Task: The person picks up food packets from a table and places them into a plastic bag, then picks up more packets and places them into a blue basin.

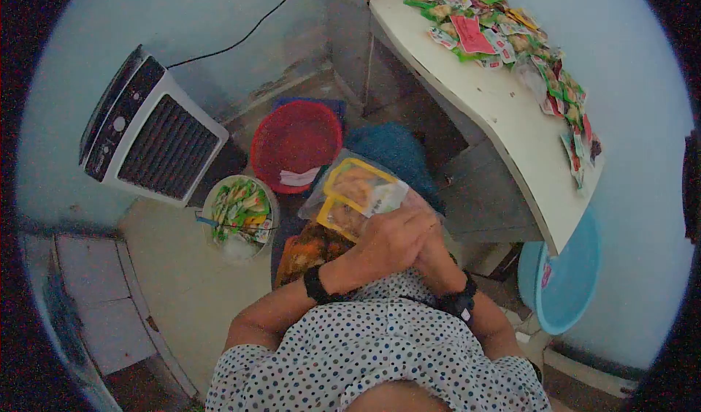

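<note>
A clear plastic bag with yellow-edged printing (352,185) and brownish contents hangs in front of my body, tilted to the left. My left hand (391,240) is closed at the bag's right end, its fingers bent over the edge. Pressed against it, my right hand (431,244) is closed on the same end. The fingertips of both hands meet there, and small details between them are hidden. Below the bag, an orange and brown patterned item (310,253) shows beside my left wrist.
A red basin (296,138) and a bucket of green packets (241,215) stand ahead left, near an air cooler (164,134). Many packets (504,36) lie on the curved white table (504,127) at right. A blue tub (573,280) stands below it.
</note>
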